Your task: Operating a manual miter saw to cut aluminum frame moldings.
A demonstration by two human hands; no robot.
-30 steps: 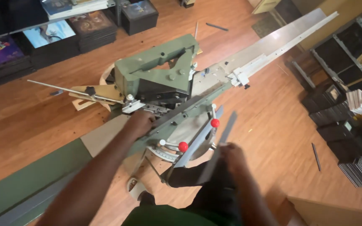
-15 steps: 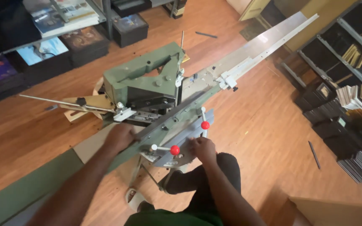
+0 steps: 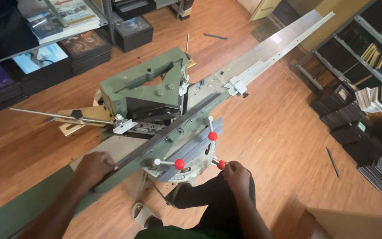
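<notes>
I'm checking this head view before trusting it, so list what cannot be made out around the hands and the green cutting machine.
- Left hand: its palm side against the long grey strip is hidden by the hand's own back, so its grip cannot be judged.
- Right hand: fingertips at the red knob are too small to show a closed grip.
- Green cutting machine: its stand is hidden beneath its own table.
- Long rail: its far end is blurred.

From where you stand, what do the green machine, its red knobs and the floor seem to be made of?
The green machine looks like painted cast metal: thick matte blocks with bolt heads. The long rail seems bare aluminium, pale with a dull sheen. The red knobs, one beside the right hand, look like glossy plastic, though that is uncertain. The floor appears to be varnished wood planks, showing grain and seams.
</notes>
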